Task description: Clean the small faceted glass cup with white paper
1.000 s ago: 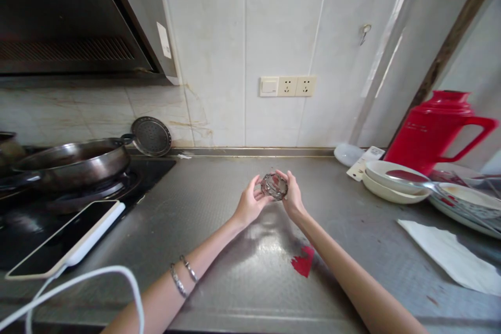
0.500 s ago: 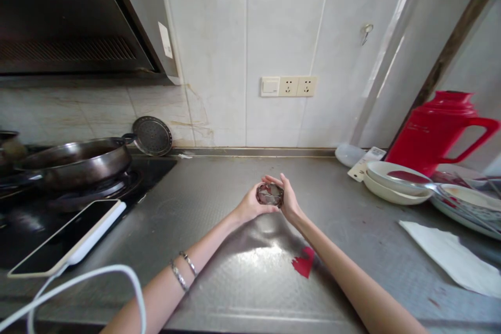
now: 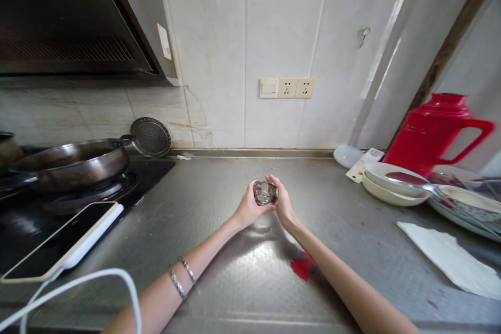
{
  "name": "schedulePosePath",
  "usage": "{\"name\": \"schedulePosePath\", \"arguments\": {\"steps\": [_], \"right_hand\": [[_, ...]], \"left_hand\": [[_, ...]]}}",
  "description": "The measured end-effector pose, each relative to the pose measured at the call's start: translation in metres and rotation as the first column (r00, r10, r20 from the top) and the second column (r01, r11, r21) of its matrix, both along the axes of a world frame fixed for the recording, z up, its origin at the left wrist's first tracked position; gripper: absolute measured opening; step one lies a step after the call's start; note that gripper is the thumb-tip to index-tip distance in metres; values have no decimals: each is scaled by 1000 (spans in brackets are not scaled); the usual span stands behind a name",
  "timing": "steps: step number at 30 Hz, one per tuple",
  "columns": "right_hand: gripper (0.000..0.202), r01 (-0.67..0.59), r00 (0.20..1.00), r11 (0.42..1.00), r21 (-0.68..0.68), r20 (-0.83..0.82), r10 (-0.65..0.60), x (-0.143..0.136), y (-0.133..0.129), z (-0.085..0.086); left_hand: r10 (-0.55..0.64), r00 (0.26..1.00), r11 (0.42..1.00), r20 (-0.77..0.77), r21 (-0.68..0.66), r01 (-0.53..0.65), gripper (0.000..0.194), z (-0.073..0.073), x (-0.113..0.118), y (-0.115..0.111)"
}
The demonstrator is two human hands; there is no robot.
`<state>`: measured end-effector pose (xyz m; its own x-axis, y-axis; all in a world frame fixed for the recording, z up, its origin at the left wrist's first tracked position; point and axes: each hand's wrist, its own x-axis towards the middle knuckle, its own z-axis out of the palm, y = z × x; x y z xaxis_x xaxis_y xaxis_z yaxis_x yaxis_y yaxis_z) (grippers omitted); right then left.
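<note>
Both hands are cupped around a small, round, see-through glass object (image 3: 265, 193) with dark reflections, perhaps a small glass cup; its exact kind is unclear. My left hand (image 3: 248, 206) curls round its left and near side, thumb below it. Against its right side lies my right hand (image 3: 285, 206), fingers together and reaching over the far edge. The fingers partly hide the object. It is over the middle of the metal counter (image 3: 219, 177); whether it touches the surface cannot be seen. A red paper-like cutout (image 3: 301, 266) lies by my right forearm, partly covered by it.
To the left are a pan (image 3: 78, 162) on the stove, a phone (image 3: 58, 242) and a white cable (image 3: 105, 272). A red thermos (image 3: 434, 133), stacked bowls (image 3: 391, 193), plates (image 3: 465, 216) and a white tissue (image 3: 446, 258) occupy the right. Wall sockets (image 3: 295, 88) are behind.
Both hands have shifted slightly left with the glass object, which shows at a changed angle. My right forearm now hides more of the red cutout. The whole view has moved a little.
</note>
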<state>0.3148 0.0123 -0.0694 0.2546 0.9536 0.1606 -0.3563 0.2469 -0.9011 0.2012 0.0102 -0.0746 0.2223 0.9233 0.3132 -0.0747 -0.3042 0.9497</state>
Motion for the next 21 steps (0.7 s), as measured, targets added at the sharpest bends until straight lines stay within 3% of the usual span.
{"name": "schedulePosePath", "arguments": {"steps": [5,10,15,18,21], "right_hand": [[45,12,1000,1000,15,7,-12,-7,0,-10],[41,36,999,999,19,-3,-36,-1,5,-9],[44,27,999,999,21,-40,-26,16,11,5],[46,-11,999,1000,14,-34,11,21,10,11],[49,-63,998,998,20,5,63,23,8,14]], "left_hand": [[122,992,990,-17,70,-120,83,-2,1,-1],[22,999,997,-42,81,-18,104,-4,-2,0],[-123,992,992,30,46,121,84,2,0,-4],[-121,992,991,41,58,119,79,9,0,-6],[-61,998,996,-5,70,61,89,13,-1,-7]]}}
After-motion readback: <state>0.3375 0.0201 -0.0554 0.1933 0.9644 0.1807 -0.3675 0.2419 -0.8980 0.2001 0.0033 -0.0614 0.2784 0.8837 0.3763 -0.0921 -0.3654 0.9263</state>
